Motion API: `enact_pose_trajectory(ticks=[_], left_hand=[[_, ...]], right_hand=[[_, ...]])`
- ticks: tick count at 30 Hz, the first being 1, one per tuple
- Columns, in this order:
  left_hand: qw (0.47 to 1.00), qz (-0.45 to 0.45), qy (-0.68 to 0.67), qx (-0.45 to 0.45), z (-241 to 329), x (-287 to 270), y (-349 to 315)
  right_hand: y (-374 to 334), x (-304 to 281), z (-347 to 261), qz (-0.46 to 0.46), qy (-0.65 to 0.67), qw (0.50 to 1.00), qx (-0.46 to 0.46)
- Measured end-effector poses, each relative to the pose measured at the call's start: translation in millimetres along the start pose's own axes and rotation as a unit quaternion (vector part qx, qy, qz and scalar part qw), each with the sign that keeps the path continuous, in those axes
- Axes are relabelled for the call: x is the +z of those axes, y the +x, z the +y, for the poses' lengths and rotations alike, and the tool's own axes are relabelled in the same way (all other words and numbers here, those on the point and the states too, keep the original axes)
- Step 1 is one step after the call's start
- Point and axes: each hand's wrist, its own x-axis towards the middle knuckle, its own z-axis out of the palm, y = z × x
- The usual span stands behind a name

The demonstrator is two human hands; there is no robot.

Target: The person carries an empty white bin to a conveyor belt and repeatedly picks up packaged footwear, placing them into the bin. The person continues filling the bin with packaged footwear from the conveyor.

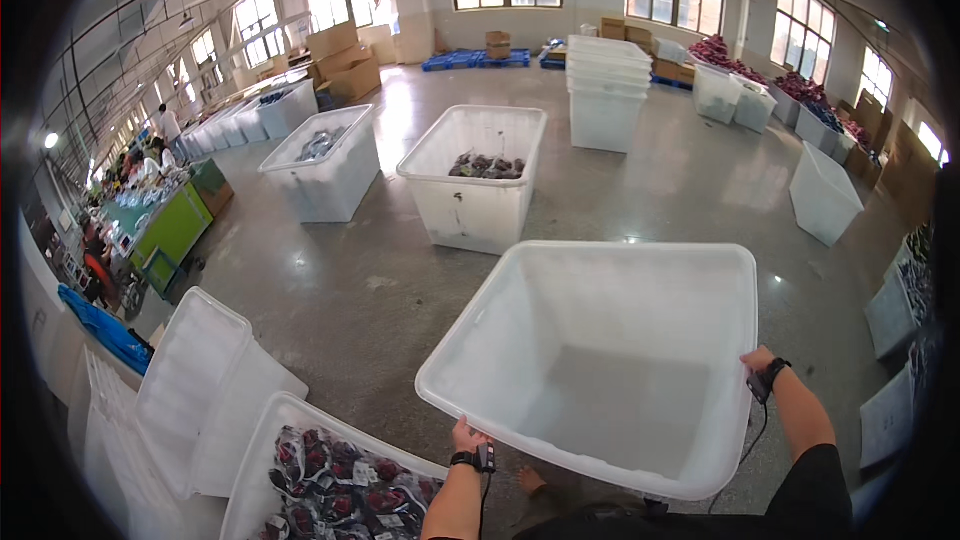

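Note:
A large white plastic bin [505, 335] is right in front of me, its open top tilted toward me and nothing visible inside. My left hand [468, 435] is closed on its near left rim. On the right side, my right hand [760, 361] grips the rim with fingers wrapped over the edge. Both wrists carry small black devices with cables. Left of my left hand stands another white bin [262, 440] filled with dark and red items in clear plastic bags [335, 485].
Tilted white bins [195, 380] lie at the left. Ahead stand a bin with dark items [470, 210], another bin [330, 185] and a tall bin stack [605, 105]. More bins [825, 195] line the right. People sit by a green-sided table [170, 240] far left.

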Motion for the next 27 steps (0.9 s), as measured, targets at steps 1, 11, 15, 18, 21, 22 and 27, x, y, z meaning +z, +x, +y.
enact_pose_trajectory(ticks=[1, 11, 15, 18, 21, 22, 27], left_hand=[[1.000, -0.011, 0.016, 0.016, 18.1, 6.5, 0.3], [0.993, 0.064, 0.040, 0.093, 163.1, -32.0, 10.9], [0.979, 0.163, -0.022, 0.121, 191.3, -58.7, -3.9], [0.958, 0.239, -0.081, 0.133, 205.5, -62.9, -24.6], [0.953, 0.246, -0.082, 0.157, 238.1, -58.5, -46.6], [0.955, 0.220, -0.103, 0.170, 251.0, -54.2, -48.5], [0.944, 0.134, -0.166, 0.254, 319.7, -43.0, -44.3]], right_hand=[[11.0, 10.8, -35.8, 0.013, -0.024, 1.000, -0.015], [92.5, 113.1, -437.7, -0.106, -0.014, 0.988, -0.114], [126.2, 194.9, -555.6, -0.073, 0.059, 0.989, -0.118], [150.6, 259.7, -637.2, -0.106, 0.003, 0.986, -0.126], [144.4, 336.0, -710.9, -0.157, 0.046, 0.976, -0.142], [140.5, 359.1, -737.6, -0.168, 0.051, 0.974, -0.145], [123.0, 486.5, -862.3, -0.251, 0.101, 0.955, -0.124]])
